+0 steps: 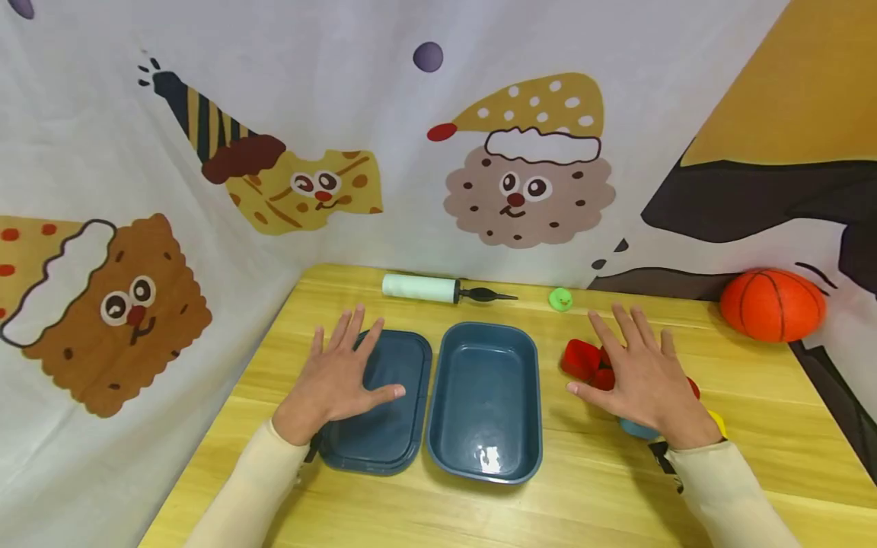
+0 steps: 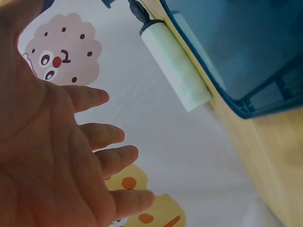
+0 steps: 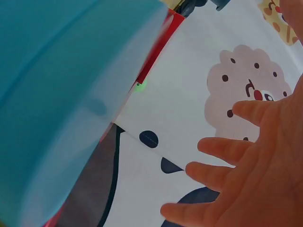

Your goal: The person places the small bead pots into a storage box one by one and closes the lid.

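Note:
My left hand (image 1: 339,380) hovers, fingers spread, over a dark blue lid (image 1: 397,426). In the left wrist view its palm (image 2: 42,156) faces the camera, holding nothing. Right of the lid stands a dark blue rectangular tub (image 1: 485,396) with nothing inside. My right hand (image 1: 647,380), also spread and holding nothing, is above several red pieces (image 1: 581,359). A blue piece (image 1: 639,429) and a yellow piece (image 1: 718,420) peek out beneath it, mostly hidden. Close to the right wrist camera, a light blue surface (image 3: 61,94) fills the left side.
Along the back of the wooden table (image 1: 582,502) lie a pale green hand pump (image 1: 421,288) with a black nozzle and a small round green toy (image 1: 560,299). An orange toy basketball (image 1: 774,306) sits at the back right. A printed cloth (image 1: 397,221) hangs behind and to the left.

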{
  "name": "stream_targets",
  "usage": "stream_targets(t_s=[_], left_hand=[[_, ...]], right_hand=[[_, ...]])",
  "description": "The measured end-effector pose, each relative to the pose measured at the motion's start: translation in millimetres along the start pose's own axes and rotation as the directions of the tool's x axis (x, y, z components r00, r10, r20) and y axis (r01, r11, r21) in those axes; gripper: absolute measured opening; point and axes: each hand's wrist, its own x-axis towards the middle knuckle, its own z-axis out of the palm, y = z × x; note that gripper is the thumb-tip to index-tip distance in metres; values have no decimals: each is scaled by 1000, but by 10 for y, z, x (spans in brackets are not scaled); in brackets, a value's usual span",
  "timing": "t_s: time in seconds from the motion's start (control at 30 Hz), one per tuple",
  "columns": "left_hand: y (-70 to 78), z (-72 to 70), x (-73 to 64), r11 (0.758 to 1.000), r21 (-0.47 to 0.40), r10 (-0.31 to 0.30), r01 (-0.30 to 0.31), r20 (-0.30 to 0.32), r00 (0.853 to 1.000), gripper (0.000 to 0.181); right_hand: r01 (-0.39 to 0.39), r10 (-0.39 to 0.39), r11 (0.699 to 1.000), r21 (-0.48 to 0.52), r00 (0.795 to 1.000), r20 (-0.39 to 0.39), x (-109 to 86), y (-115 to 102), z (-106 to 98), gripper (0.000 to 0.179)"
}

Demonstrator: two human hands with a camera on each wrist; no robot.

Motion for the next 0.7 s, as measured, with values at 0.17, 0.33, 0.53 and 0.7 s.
stream_targets(t_s=[0.17, 0.33, 0.53, 0.7], left_hand=[[14, 33, -15, 995, -84, 51, -53, -21, 998, 107], [87, 62, -43, 978, -189, 84, -91, -49, 995, 91], [189, 109, -27, 946, -304, 91, -108, -70, 993, 80], [266, 160, -4, 905, -396, 123, -156, -107, 987, 72]], right_hand=[[44, -39, 997, 66, 996, -79, -59, 56, 10, 111], [35, -20, 990, 138, 994, -106, -136, 127, -26, 102], [-24, 44, 977, 214, 995, -92, -211, 288, -69, 93], [-64, 99, 953, 297, 990, -104, -301, 468, -27, 84]])
